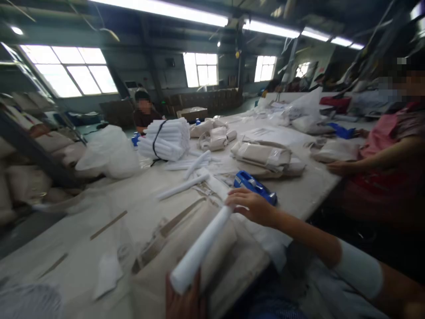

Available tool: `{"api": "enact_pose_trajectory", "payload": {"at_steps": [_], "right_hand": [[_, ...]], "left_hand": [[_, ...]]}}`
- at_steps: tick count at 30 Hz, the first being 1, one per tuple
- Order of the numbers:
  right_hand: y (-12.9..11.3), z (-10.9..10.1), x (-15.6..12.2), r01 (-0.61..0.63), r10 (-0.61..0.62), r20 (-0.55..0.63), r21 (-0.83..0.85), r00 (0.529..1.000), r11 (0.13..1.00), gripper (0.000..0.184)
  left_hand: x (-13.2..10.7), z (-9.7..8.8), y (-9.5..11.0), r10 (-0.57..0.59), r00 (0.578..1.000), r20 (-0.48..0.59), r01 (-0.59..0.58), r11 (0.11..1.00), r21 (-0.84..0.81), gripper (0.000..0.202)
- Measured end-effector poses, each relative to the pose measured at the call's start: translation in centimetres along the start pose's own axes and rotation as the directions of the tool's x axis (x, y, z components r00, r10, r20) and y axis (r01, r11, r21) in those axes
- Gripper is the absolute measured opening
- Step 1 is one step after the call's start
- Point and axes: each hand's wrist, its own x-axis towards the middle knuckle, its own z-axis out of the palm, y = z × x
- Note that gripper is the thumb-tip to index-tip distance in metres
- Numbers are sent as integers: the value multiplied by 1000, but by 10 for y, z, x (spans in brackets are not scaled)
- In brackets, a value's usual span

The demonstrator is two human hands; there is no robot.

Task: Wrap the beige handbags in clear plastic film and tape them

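Observation:
A white foam roll (pixel 202 248) slants over a beige cloth bag (pixel 156 272) that lies on the table in front of me. At the bottom of the view, my left hand (pixel 184 301) grips the roll's near end, slightly blurred, with its fingers partly behind it. My right hand (pixel 254 207) reaches in from the right, its fingers curled over the far end. Just beyond my right hand sits a blue tape dispenser (pixel 254 186). Loose thin white rolls (pixel 182 186) lie past the bag.
A strapped bundle of white rolls (pixel 166 139) and a filled translucent plastic bag (pixel 106 150) stand farther back. Folded beige bags (pixel 262 155) lie across the table (pixel 136 197). One co-worker (pixel 381 146) stands at the right edge; another person (pixel 145 108) is behind the bundle.

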Motion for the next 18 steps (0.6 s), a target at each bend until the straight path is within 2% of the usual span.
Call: {"api": "enact_pose_trajectory", "payload": {"at_steps": [3,7,9,13,18], "right_hand": [[-15,0,-58,23,-23,117,5,993,1000,28],[-36,35,-107,62,-47,184,-77,982,995,27],[-47,60,-116,61,-40,155,-135,987,989,28],[-64,105,-116,40,-51,-42,-221,998,974,29],[-74,141,-109,-87,38,-198,-247,980,965,26]], "left_hand": [[3,-21,-5,74,989,129,-83,994,64,81],[18,-41,-1,26,961,275,-43,997,57,68],[25,-49,1,25,947,320,-40,998,41,67],[30,-58,2,32,925,377,-41,999,18,74],[31,-62,0,39,900,435,-57,998,28,90]]}}
